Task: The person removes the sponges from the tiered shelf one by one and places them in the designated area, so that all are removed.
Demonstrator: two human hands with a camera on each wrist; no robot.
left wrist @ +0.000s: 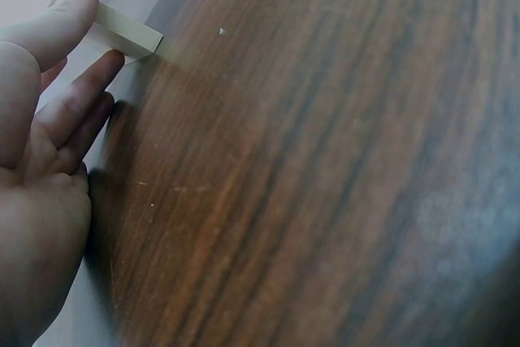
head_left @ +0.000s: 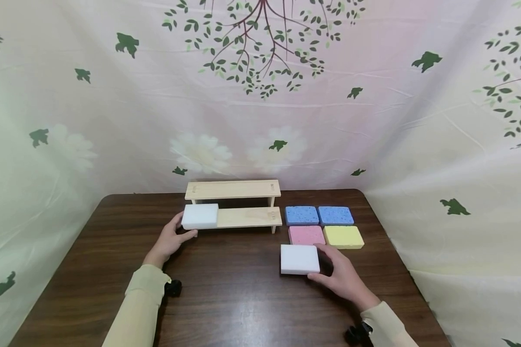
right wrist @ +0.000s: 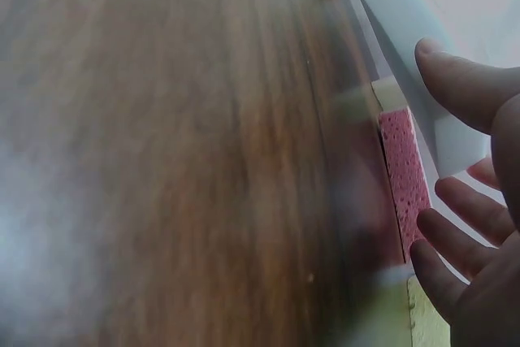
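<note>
Head view: second white block (head_left: 300,259) in the right hand (head_left: 342,275), first white block (head_left: 199,216) on the wooden stand (head_left: 249,218)

At the left end of the stand's lower board sits the first white block; small marks near the ends of the upper board (head_left: 232,189) are too fine to read. Beside that end is the left hand (head_left: 169,241), thumb along the front, other fingers partly hidden; whether they grip the block or merely touch it cannot be told. The left wrist view cuts off both hand and stand.

Nearer the wearer than the stand's right end, the right hand pinches the second white block by its right side, the index finger mostly hidden. In the right wrist view this block is tilted above the tabletop (head_left: 234,303), the remaining fingers spaced apart.

Right of the stand, two blue sponges (head_left: 301,215) lie side by side; a pink sponge (head_left: 307,235), its front edge partly covered, and a yellow sponge (head_left: 343,237) lie in front of them. Both sleeves (head_left: 134,303) run out of frame; the dark wrist devices (head_left: 172,288) are hard to make out. Behind the stand hangs a printed cloth (head_left: 134,120).
</note>
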